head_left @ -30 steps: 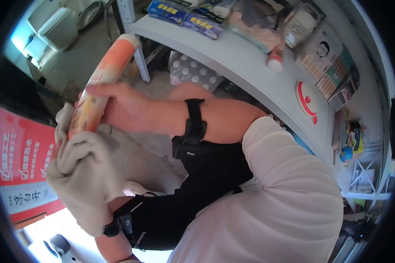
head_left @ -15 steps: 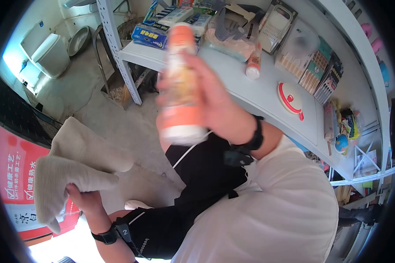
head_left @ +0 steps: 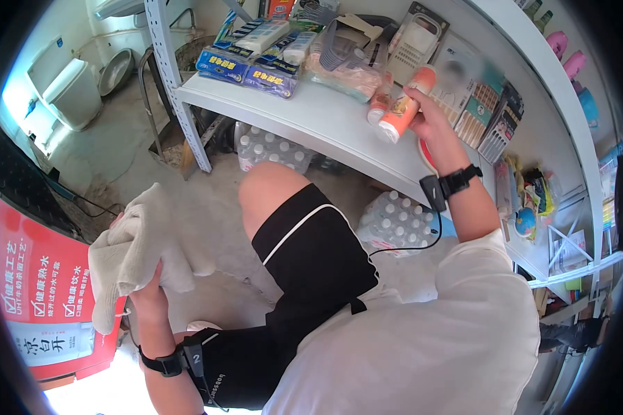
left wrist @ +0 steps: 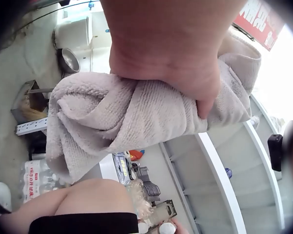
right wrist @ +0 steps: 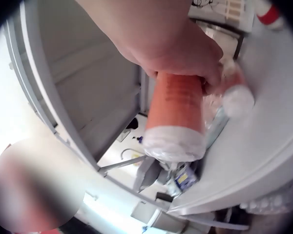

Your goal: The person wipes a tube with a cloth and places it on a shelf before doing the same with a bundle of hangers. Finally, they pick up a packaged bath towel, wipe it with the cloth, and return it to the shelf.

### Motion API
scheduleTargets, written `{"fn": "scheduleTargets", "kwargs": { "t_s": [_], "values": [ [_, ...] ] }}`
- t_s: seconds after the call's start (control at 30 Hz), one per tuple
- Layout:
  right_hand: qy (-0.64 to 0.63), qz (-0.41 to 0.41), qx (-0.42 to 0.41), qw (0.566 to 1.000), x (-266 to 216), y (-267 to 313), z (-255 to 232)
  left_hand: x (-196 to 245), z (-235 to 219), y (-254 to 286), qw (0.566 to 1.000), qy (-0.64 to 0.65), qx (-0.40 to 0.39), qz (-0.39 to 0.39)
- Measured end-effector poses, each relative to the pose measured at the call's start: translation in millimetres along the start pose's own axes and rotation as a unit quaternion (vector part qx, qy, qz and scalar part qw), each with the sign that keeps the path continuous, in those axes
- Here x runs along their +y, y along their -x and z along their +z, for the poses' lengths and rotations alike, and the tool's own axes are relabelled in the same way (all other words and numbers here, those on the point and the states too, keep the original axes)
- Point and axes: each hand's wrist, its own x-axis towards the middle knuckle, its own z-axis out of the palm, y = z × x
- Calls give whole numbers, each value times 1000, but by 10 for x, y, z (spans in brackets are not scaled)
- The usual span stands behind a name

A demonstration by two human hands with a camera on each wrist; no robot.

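Observation:
My right hand [head_left: 432,124] grips an orange-and-white cylinder [head_left: 408,104] over the shelf [head_left: 325,121]. In the right wrist view the cylinder [right wrist: 176,105] shows an orange side and a white, crumpled-looking end. Right beside it a similar, smaller-looking cylinder [head_left: 379,104] lies on the shelf. Low on the left, my left hand [head_left: 149,287] holds a bunched beige towel [head_left: 142,242], which hides most of the fingers. The left wrist view shows the towel [left wrist: 151,114] folded over on itself, with a ribbed, fluffy weave and a finger pressed against it.
Blue packs [head_left: 246,72], a bag with grey utensils [head_left: 346,55] and a grater [head_left: 419,34] line the shelf. A red-rimmed item [head_left: 428,155] is partly behind my right wrist. Bottle packs [head_left: 391,221] stand under the shelf. A red carton [head_left: 52,277] is at left.
The cylinder left the towel in my right hand and moved right to the shelf, beside the similar one. My left hand kept the towel at the left, now bunched up more.

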Motion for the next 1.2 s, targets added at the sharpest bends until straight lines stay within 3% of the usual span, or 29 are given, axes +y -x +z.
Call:
{"fn": "scheduleTargets", "kwargs": {
  "t_s": [0.17,0.27,0.5,0.67,0.77,0.8,0.87,0.97,1.07,1.2],
  "values": [
    [119,-16,56,991,-1,-673,-416,64,44,-6,997,-67,-29,12],
    [115,4,37,993,42,-961,-530,65,27,13,995,-91,-42,7],
    [65,48,50,995,167,-1189,-535,363,87,58,997,-59,-15,41],
    [184,36,61,980,277,-1312,-597,440,82,80,997,-56,-8,54],
    [355,-32,104,928,279,-1277,-526,411,74,74,997,-59,-24,31],
    [465,-107,156,865,259,-1356,-552,411,84,62,998,-54,-28,34],
    [642,-254,250,679,224,-1600,-649,489,157,-14,996,-31,-37,73],
    [404,-296,93,861,-30,-1586,-297,542,204,-54,995,-63,-26,73],
    [247,-135,38,959,-181,-1169,435,569,204,-68,998,-20,-53,1],
    [383,-53,2,922,-304,-1326,838,555,212,-88,999,-2,-44,-18]
  ]
}}
